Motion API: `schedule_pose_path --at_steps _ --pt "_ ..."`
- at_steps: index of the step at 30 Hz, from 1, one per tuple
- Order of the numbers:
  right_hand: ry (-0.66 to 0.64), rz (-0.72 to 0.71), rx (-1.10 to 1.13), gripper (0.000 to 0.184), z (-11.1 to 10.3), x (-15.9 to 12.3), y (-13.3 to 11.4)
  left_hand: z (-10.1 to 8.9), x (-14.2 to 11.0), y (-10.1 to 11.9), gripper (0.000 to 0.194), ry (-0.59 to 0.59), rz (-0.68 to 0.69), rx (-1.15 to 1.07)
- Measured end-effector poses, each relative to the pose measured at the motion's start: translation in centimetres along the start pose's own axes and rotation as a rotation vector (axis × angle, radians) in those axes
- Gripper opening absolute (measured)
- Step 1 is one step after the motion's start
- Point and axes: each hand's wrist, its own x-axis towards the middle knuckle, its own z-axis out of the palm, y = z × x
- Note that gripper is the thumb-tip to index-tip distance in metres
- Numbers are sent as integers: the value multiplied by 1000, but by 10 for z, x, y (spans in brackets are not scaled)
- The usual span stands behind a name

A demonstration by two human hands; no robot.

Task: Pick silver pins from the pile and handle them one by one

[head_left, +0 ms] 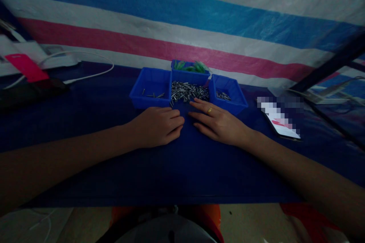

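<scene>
A heap of small, thin metal pieces (188, 92), shiny and pin-like, lies on the blue table between the bins. My left hand (161, 127) rests in front of the left blue bin (151, 102), its fingers curled together; whatever may be inside them is hidden. Just right of it, my right hand (218, 121) wears a ring and lies with fingers stretched and apart, its upper fingertips at the near edge of the heap. A few metal pieces sit in the left bin, and a small cluster lies in the right blue bin (232, 100).
Behind the heap stands a third blue bin (189, 77) holding green pieces. A lit phone (281, 119) lies to the right. At left are a dark object with a pink strip (27, 67) and a white cable (94, 78). A striped sheet (182, 19) hangs behind the table (171, 174).
</scene>
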Motion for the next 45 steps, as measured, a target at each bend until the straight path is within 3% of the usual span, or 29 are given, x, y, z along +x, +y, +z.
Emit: schedule_pose_path --at_steps 4,9,24,45 --pt "-90 116 49 47 2 1 -1 -2 0 0 21 -19 -2 -24" --pt "-151 136 118 51 1 1 1 -3 -1 -1 21 -19 -5 -22" --pt "-113 284 192 67 10 2 -1 -3 1 -2 21 -45 -11 -34" --pt "-195 284 260 65 10 5 3 -2 1 -3 20 -39 -1 -44"
